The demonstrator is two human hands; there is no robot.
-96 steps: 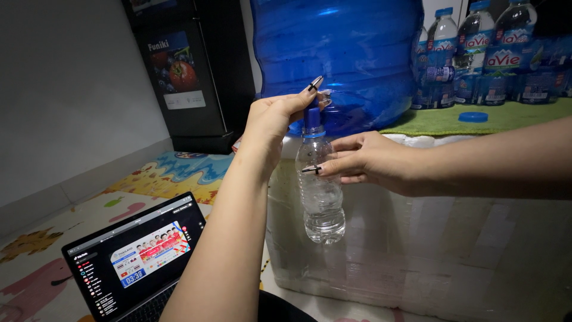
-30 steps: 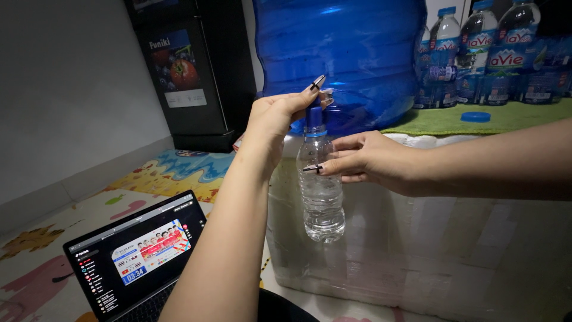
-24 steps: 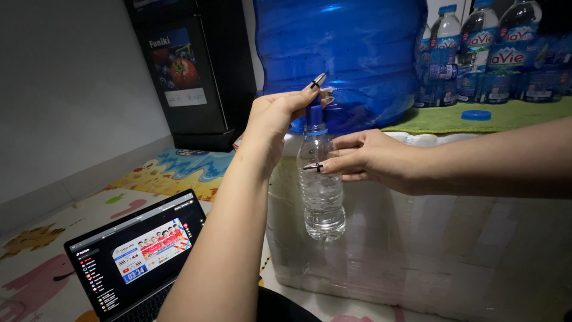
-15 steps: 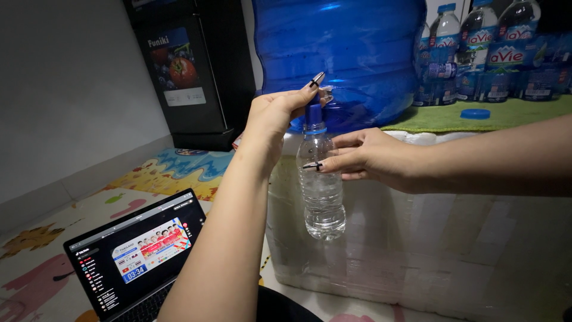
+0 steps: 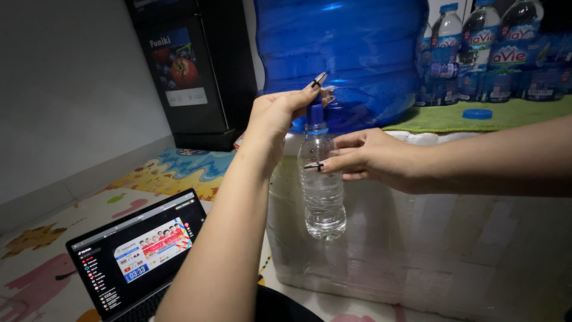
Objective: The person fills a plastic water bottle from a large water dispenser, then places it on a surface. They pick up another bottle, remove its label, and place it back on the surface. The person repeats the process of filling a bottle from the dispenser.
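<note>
My right hand (image 5: pixel 372 160) grips a small clear plastic bottle (image 5: pixel 322 191) around its upper body, holding it upright in the air with its neck right under the tap of a big blue water jug (image 5: pixel 345 48). Some water sits in the bottle's bottom part. My left hand (image 5: pixel 280 113) is raised above the bottle, its fingers closed on the jug's tap (image 5: pixel 325 95), which is mostly hidden behind them.
The jug stands on a green mat (image 5: pixel 476 119) atop stacked wrapped packs of bottles (image 5: pixel 453 238). Several small water bottles (image 5: pixel 494 53) and a loose blue cap (image 5: pixel 477 113) lie at the back right. An open laptop (image 5: pixel 134 253) rests on a colourful floor mat. A black fridge (image 5: pixel 190 71) stands behind.
Hardly anything has moved. Both hands and the bottle stay where they were under the tap.
</note>
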